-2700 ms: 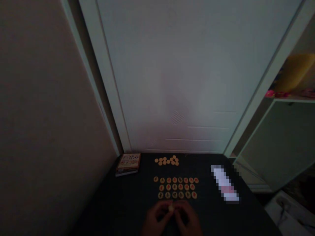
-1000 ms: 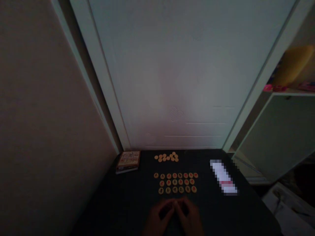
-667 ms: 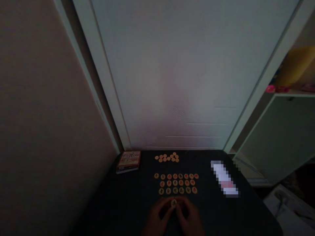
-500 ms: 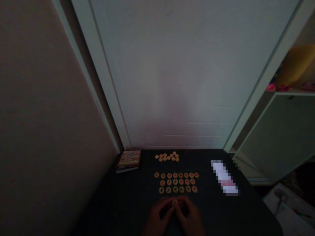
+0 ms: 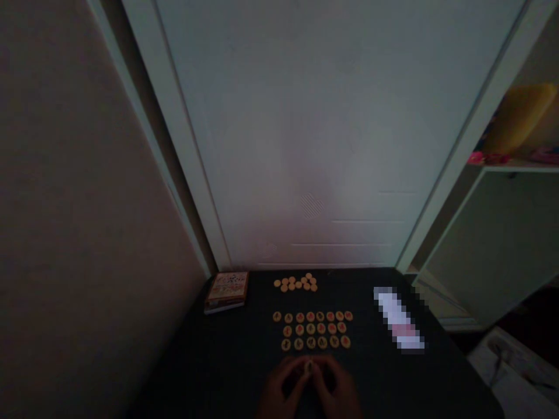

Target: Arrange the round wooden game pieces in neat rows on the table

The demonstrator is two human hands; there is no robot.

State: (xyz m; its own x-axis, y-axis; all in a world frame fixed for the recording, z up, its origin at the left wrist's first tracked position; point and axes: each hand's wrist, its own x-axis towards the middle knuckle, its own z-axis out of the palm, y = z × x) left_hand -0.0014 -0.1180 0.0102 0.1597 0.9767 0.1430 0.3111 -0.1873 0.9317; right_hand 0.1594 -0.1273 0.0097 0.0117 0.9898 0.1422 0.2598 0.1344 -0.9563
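Note:
My left hand (image 5: 283,385) and my right hand (image 5: 335,385) meet at the near part of the dark table. Between their fingertips they pinch one small round xiangqi piece (image 5: 309,366), its face partly covered by the fingers. Just beyond the hands, several wooden xiangqi pieces (image 5: 310,329) lie face up in three rows, with red or dark characters. Farther back sits a loose cluster of plain-topped pieces (image 5: 292,286), with no marks showing.
A box with a printed lid (image 5: 227,287) rests at the table's back left corner. On the right lies a blurred-out white and pink item (image 5: 398,320). A white panel (image 5: 288,145) rises behind the table (image 5: 209,361), and a wall (image 5: 87,233) stands close on the left.
The view has tilted up slightly, so the table appears lower. My hands stay together on the piece, which looks turned a little between the fingertips.

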